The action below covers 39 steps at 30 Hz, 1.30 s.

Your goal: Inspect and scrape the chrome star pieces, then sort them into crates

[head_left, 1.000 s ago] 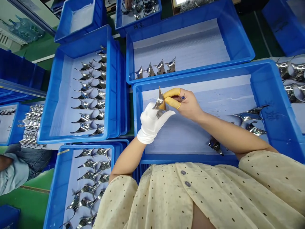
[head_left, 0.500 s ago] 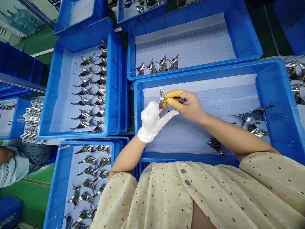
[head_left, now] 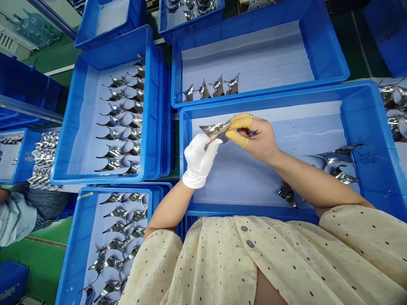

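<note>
A shiny curved metal part [head_left: 215, 129] with pointed corners is held between my two hands, above the near blue bin [head_left: 276, 101]. My left hand [head_left: 197, 159], in a white glove, pinches its lower left side. My right hand [head_left: 252, 134], with yellow finger cots on thumb and forefinger, grips its right end. Part of the metal is hidden by my fingers. Several similar metal parts [head_left: 338, 156] lie at the right end of the near bin, some of them behind my right forearm.
Beyond the near bin, another blue bin [head_left: 260, 87] has a row of metal parts [head_left: 218, 86] at its left. Two blue bins on the left [head_left: 149, 106] [head_left: 76, 228] hold rows of similar parts. A seated person [head_left: 28, 207] shows at the left edge.
The metal part has turned from upright to lying nearly level, with its broad face showing. My left hand has shifted slightly left and its thumb has closed onto the part.
</note>
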{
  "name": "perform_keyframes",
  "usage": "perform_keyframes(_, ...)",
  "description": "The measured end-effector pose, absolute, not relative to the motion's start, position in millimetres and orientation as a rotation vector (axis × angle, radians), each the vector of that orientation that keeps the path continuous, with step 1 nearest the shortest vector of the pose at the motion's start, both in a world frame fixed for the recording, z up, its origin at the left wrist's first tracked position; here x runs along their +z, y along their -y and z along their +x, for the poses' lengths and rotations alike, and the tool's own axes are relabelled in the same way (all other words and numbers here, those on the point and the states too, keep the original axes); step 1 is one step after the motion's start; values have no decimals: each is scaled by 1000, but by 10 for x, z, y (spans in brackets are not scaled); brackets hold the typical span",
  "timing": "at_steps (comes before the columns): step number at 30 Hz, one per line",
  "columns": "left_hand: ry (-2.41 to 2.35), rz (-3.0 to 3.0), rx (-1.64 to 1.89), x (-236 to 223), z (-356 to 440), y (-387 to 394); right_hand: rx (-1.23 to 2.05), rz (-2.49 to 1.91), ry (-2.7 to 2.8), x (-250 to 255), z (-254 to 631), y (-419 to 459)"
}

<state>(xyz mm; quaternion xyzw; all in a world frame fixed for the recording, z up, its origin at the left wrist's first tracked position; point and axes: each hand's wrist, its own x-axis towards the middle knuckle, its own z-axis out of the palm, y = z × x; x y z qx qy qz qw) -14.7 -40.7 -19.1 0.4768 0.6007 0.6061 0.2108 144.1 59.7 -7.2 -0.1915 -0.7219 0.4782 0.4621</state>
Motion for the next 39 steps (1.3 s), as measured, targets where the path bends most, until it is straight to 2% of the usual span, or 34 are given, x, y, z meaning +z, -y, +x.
perform_keyframes(5,-1400,1075,1736,-208,-159,383,1171,-491,1830,26,1507,-550)
perform_keyframes(10,-1355,1091,1635,-191,-135,374,1238,-483,1809,74,1471,-492)
perform_keyframes(15,-1220,915,1590,-150,-102,369,1303,-563,1502,-34,1405,-665)
perform_keyframes(20,-1200,998,1557,-143,-96,360,1410,-671,1449,-166,1388,-872)
perform_keyframes(29,-1350,1001,1491,-176,-88,318,1079,-709,1491,9,1425,-783)
perform_keyframes(36,-1435,1180,1707,-354,-177,294,919,-693,1591,79,1473,-735)
perform_keyframes(39,-1629,1444,1824,-250,-253,369,1005,-729,1696,146,1517,-725)
